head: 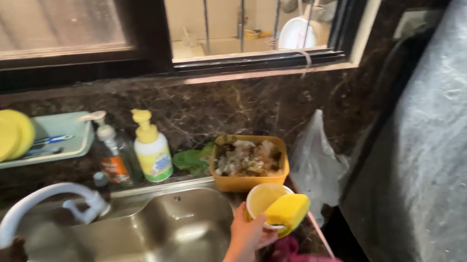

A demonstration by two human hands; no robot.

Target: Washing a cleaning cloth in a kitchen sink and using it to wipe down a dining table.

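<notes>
One of the hands [251, 231], side unclear, grips a yellow cup [263, 199] and yellow sponge [288, 211] beside the sink [158, 243]; the other is unseen; tap [45, 204] apparently dry, washing seems unstarted.

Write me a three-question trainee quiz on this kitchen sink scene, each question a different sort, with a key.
1. True or false: the hand holds a yellow sponge against a small yellow bowl.
2. Multiple choice: the orange tub of food scraps stands (A) inside the sink, (B) on the counter at the sink's right rear corner, (C) on the window sill.
3. Fill in: two pump bottles stand behind the sink, to the right of the white ____.

Key: 1 true; 2 B; 3 faucet.
</notes>
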